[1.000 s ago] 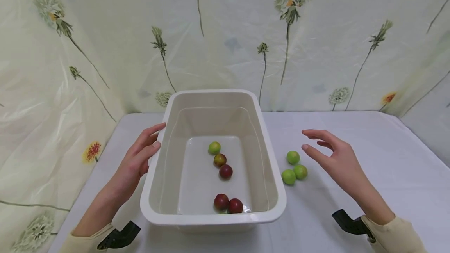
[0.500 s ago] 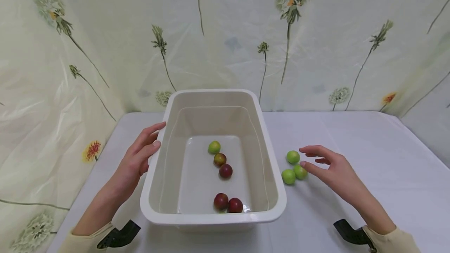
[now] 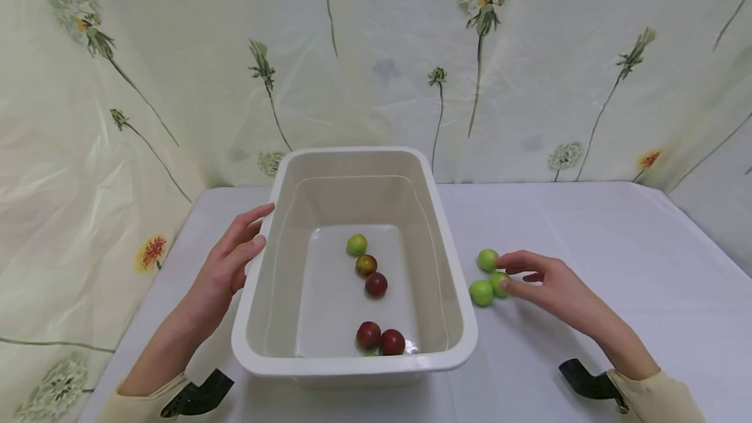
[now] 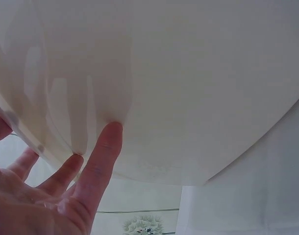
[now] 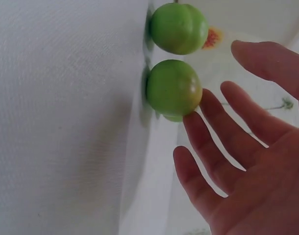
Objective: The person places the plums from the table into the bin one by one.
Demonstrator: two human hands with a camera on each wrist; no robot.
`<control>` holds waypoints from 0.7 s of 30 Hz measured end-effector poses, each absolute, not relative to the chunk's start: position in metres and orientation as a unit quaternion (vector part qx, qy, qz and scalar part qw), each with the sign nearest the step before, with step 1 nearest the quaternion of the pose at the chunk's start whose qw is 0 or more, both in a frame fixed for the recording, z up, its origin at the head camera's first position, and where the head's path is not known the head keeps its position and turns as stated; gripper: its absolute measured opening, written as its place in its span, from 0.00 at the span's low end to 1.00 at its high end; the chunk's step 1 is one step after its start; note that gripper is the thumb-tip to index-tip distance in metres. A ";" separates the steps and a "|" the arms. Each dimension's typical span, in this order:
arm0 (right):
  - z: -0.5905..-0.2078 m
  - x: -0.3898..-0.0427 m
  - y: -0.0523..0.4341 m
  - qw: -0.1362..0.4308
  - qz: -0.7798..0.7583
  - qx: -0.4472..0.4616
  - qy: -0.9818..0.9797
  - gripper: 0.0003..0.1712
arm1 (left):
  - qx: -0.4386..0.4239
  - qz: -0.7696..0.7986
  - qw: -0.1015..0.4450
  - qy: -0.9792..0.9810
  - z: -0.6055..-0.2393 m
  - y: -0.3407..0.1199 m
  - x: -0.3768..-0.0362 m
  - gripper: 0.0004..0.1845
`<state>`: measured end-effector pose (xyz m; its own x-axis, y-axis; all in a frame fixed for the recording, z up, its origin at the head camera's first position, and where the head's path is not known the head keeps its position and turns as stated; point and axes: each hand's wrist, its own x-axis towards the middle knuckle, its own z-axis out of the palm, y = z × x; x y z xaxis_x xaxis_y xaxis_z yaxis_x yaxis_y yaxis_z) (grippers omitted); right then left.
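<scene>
My left hand [image 3: 226, 266] rests its fingertips against the left side of a white plastic tub [image 3: 352, 365]; in the left wrist view the fingers [image 4: 103, 156] look fairly straight on its wall. Inside the tub lie a green plum [image 3: 356, 245], a brownish one [image 3: 366, 265] and several dark red plums [image 3: 376, 284]. A sliver of green shows low by the near rim, mostly hidden. To the tub's right, three green plums [image 3: 482, 293] sit together on the table. My right hand [image 3: 552, 286] is spread beside the nearest green plum [image 5: 174, 88], thumb and fingers not closed round it.
A white cloth [image 3: 623, 253] covers the table. Behind and to the left hangs a pale curtain [image 3: 364, 103] printed with dandelions. Each wrist carries a black mount [image 3: 590, 380] at the sleeve.
My right hand has come down and left to the green plums, its fingertips now overlapping them in the head view. The left hand and the tub have stayed put.
</scene>
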<state>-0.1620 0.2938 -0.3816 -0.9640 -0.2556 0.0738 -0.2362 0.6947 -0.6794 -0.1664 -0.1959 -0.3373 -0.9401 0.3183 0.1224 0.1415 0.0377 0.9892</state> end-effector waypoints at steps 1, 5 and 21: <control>-0.383 -0.163 0.295 0.019 -0.368 -0.133 0.920 0.18 | 0.160 0.675 0.065 0.717 -0.337 -0.196 -0.166 0.24; -0.386 -0.165 0.297 0.038 -0.366 -0.130 0.921 0.20 | 0.159 0.675 0.064 0.717 -0.337 -0.196 -0.166 0.24; -0.395 -0.170 0.305 0.050 -0.370 -0.134 0.918 0.23 | 0.163 0.680 0.065 0.712 -0.338 -0.196 -0.165 0.24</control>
